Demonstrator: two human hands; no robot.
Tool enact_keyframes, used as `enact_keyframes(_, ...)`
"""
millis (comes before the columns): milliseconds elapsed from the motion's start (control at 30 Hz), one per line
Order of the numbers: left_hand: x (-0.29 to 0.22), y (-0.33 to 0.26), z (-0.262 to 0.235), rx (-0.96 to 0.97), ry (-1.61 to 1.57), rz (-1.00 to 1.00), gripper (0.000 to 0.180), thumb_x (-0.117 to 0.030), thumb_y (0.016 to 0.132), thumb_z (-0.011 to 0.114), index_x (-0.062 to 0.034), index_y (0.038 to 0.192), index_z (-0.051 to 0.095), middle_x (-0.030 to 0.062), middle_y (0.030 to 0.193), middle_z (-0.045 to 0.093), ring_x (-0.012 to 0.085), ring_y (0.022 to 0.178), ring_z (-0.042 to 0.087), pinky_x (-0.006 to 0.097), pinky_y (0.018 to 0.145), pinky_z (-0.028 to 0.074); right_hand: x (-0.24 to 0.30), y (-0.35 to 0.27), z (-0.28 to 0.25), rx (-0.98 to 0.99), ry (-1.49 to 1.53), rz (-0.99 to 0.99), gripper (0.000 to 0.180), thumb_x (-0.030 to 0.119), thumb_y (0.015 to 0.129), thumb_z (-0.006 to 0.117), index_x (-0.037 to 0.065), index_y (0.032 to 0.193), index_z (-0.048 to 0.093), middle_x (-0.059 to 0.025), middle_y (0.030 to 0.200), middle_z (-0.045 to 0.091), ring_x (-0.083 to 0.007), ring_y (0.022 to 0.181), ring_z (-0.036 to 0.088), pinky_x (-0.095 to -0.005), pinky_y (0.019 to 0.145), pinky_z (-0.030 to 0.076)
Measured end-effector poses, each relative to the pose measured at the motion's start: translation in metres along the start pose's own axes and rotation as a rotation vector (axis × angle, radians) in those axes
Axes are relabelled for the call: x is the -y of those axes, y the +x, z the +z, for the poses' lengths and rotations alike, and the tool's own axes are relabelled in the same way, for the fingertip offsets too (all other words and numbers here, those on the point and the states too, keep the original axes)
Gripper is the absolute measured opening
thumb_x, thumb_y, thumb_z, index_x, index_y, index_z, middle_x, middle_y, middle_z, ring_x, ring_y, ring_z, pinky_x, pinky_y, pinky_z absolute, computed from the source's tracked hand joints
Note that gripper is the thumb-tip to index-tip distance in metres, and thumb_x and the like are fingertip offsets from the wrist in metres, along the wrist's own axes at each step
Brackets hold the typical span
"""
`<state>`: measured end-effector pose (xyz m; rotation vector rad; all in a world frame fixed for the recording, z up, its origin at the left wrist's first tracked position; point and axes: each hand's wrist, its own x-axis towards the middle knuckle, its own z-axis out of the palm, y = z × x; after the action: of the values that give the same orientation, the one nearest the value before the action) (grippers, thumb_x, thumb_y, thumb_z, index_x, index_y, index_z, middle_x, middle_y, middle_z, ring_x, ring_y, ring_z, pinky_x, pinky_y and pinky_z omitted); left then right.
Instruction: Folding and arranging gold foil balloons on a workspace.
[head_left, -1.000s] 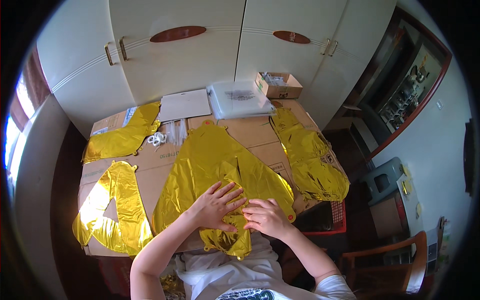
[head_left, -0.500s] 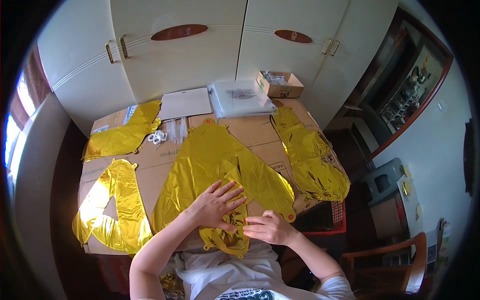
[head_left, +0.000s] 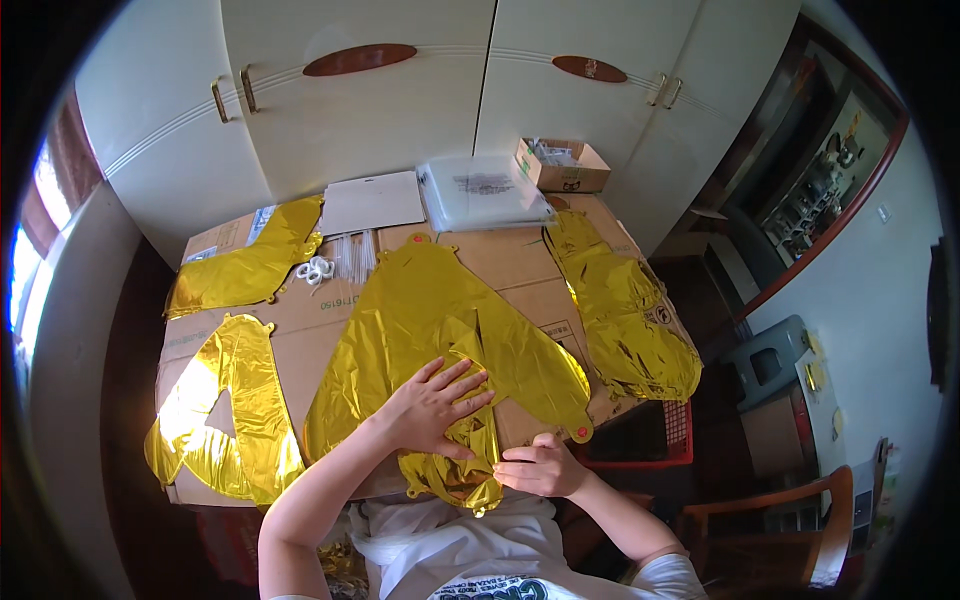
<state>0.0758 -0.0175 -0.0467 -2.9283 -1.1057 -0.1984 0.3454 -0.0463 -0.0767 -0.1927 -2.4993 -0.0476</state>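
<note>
A large gold foil balloon (head_left: 410, 310), flat and uninflated, spreads over the middle of the cardboard-covered table. At its near side is a crumpled, folded gold foil section (head_left: 470, 440); I cannot tell whether it belongs to the same balloon. My left hand (head_left: 435, 405) lies on the foil with its fingers spread, pressing it down. Beside it, my right hand (head_left: 540, 467) has its fingers closed at the right edge of the folded section, pinching the foil there. The near end of that section hangs close to my shirt.
More flat gold balloons lie around: an A-shaped one (head_left: 265, 420), one at back left (head_left: 250, 270), one at right (head_left: 625, 310). Behind are white ribbon rolls (head_left: 316, 270), clear straws (head_left: 355, 258), a grey board (head_left: 373, 204), plastic packs (head_left: 482, 195), a small box (head_left: 563, 177). A wooden chair (head_left: 840, 510) stands right.
My right hand has shifted slightly right and its fingers have drawn closer together at the foil's edge. The folded foil's near corner moved slightly right. My left hand stays in place.
</note>
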Motion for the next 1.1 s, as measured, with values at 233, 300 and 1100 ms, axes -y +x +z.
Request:
enact_keyframes(233, 0.0, 0.002, -0.002, 0.06, -0.017, -0.006, 0.096, -0.08, 0.077, 0.045, -0.0182, 0.148, 0.032, 0.0087, 0.153, 0.031, 0.0307, 0.143, 0.024, 0.052, 0.115, 0.02, 0.007, -0.005, 0.001, -0.005, 0.052, 0.014, 0.01, 0.014, 0.078, 0.065, 0.018, 0.087, 0.067, 0.0097, 0.101, 0.065, -0.0086, 0.104, 0.057, -0.0263, 0.077, 0.04)
enact_keyframes(300, 0.0, 0.002, -0.001, 0.059, -0.017, -0.005, 0.096, -0.08, 0.076, 0.045, -0.0181, 0.148, 0.033, 0.0089, 0.153, 0.031, 0.0308, 0.143, 0.024, 0.052, 0.115, 0.02, 0.009, -0.007, 0.002, -0.013, 0.053, 0.015, 0.01, 0.014, 0.077, 0.065, 0.019, 0.086, 0.067, 0.0095, 0.101, 0.065, -0.0086, 0.104, 0.057, -0.0261, 0.077, 0.04)
enact_keyframes(1100, -0.001, 0.001, 0.001, 0.042, -0.027, -0.002, 0.095, -0.08, 0.077, 0.045, -0.0177, 0.148, 0.034, 0.0088, 0.153, 0.032, 0.0307, 0.143, 0.024, 0.052, 0.115, 0.02, 0.023, -0.016, 0.001, -0.071, -0.056, 0.008, 0.01, 0.016, 0.077, 0.069, 0.022, 0.085, 0.069, 0.0119, 0.101, 0.066, -0.0066, 0.097, 0.056, -0.024, 0.077, 0.039)
